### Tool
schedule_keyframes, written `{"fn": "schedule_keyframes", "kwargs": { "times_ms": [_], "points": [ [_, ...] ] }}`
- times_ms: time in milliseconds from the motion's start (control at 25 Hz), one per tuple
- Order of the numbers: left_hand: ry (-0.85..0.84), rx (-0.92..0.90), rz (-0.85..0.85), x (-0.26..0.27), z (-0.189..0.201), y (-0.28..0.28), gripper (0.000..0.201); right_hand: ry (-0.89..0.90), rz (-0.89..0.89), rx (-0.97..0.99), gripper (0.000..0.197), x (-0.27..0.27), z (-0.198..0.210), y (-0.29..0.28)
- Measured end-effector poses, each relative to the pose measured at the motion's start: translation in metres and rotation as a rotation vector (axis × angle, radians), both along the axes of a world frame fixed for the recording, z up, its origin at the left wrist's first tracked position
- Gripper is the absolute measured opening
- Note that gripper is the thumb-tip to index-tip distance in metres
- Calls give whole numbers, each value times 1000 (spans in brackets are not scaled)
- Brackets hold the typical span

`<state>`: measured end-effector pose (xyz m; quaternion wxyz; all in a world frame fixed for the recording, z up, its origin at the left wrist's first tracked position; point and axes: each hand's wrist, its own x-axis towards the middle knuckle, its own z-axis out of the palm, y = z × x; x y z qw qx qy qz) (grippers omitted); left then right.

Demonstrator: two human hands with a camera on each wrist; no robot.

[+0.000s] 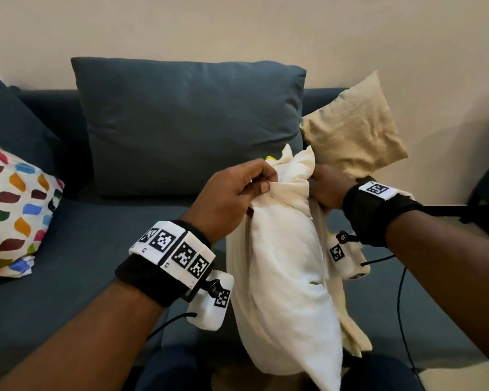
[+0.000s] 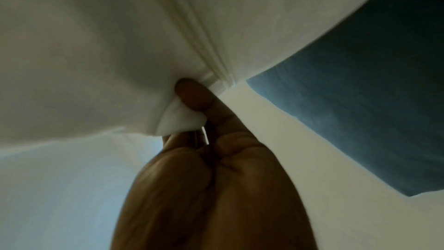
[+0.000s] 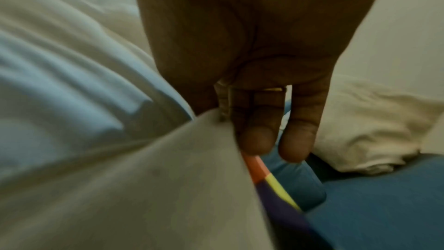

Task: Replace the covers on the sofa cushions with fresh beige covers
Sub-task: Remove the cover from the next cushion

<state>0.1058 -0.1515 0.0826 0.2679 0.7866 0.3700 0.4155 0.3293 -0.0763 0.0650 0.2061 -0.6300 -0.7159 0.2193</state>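
A plain pale wall (image 1: 237, 24) fills the top of my head view. Below it the dark blue sofa (image 1: 82, 249) spans the frame, a large blue back cushion (image 1: 187, 122) at centre. A colourful patterned cushion (image 1: 14, 210) sits at the left edge, a beige-covered cushion (image 1: 353, 128) at upper right. At lower centre, the white cushion (image 1: 283, 277) stands upright. My left hand (image 1: 232, 193) pinches its cream cover (image 1: 291, 170) at the top; my right hand (image 1: 326, 187) grips the cover's other side.
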Motion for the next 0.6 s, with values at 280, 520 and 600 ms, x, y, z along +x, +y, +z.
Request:
{"fn": "schedule_keyframes", "kwargs": {
  "times_ms": [280, 520, 600],
  "points": [
    [129, 101, 20, 17, 40, 44, 19, -11, 272, 149, 103, 54, 39, -6],
    [688, 217, 32, 48, 75, 58, 24, 362, -25, 488, 41, 55, 7, -14],
    [837, 105, 25, 38, 78, 61, 68, 542, -219, 568, 36, 56, -5, -14]
  ]
}}
